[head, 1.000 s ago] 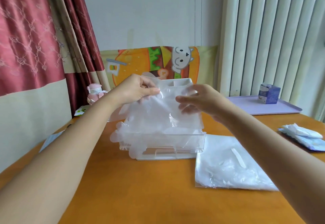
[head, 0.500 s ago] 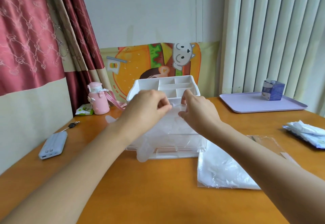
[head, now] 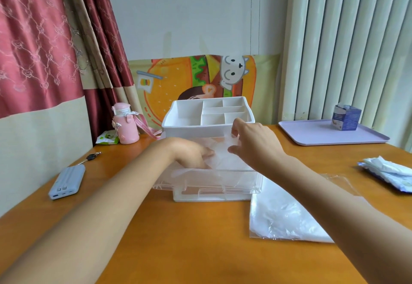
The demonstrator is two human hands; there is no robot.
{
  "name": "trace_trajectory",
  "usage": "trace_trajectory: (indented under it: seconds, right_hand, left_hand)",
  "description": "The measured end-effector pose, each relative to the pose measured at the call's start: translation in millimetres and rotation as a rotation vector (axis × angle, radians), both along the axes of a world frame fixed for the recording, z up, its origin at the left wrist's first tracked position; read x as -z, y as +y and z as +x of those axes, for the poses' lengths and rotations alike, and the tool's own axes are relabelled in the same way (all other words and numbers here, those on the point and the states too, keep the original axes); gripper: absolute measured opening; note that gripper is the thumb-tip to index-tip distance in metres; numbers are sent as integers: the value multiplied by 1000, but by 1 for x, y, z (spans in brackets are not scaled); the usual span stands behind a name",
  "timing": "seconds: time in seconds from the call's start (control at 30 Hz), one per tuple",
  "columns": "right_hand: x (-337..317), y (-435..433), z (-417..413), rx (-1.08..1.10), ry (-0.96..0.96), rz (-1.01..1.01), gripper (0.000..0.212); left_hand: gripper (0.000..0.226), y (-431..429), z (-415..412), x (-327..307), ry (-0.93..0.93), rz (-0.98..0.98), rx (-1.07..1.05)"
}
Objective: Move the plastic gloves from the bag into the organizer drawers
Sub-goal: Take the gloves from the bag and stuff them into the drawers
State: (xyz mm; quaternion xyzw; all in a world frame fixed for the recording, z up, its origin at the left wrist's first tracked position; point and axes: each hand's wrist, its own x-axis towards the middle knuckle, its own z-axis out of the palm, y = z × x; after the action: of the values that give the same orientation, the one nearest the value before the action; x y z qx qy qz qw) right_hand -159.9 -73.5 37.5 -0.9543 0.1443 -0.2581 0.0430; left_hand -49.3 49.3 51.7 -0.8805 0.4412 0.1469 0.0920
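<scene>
While the right hand (head: pixel 256 148) pinches the top edge of the plastic gloves (head: pixel 223 158) above the organizer (head: pixel 189 127) and its open clear drawer (head: pixel 223 184), the left hand (head: pixel 189 152) rests on them inside, its grip hidden, on an orange table (head: pixel 178 250) — the print on the blue carton (head: pixel 345 117) is illegible.

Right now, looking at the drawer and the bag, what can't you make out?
All head view.
How many gloves lie in the open drawer: clear film on clear plastic, partly under the left hand.
The left hand's fingertips: hidden behind its knuckles, inside the drawer.
What remains in the bag: the right forearm crosses it.
Print on the carton on the tray: too small.
</scene>
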Motion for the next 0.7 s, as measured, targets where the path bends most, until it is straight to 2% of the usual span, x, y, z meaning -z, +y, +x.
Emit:
trace_trajectory:
  seconds: [0.1, 0.17, 0.27, 0.37, 0.43, 0.5, 0.6, 0.7]
  right_hand:
    - [-9, 3, -9, -62, -80, -53, 27]
    - [-16, 10, -14, -136, -48, -7, 20]
    - [-17, 21, -13, -185, 227, 80, 29]
    - [-16, 27, -2, -129, 512, 57, 34]
    - [-20, 30, 4, -109, 644, 17, 46]
    - [-26, 34, 6, -140, 744, -28, 50]
    - [-27, 39, 12, -183, 826, -12, 42]
    - [-22, 39, 26, -100, 856, -66, 53]
  left_hand:
    - [82, -3, 9, 4, -27, -4, 44]
    - [89, -4, 16, 7, -27, -31, 49]
    - [87, -4, 21, 12, -3, -74, 60]
    - [79, 0, 22, 16, -6, -138, 82]
    - [74, 3, 25, 18, -42, -155, 89]
    - [70, 7, 26, 16, -61, -155, 89]
    - [70, 12, 25, 9, -41, -157, 86]
    - [74, 18, 16, -5, -42, -136, 58]
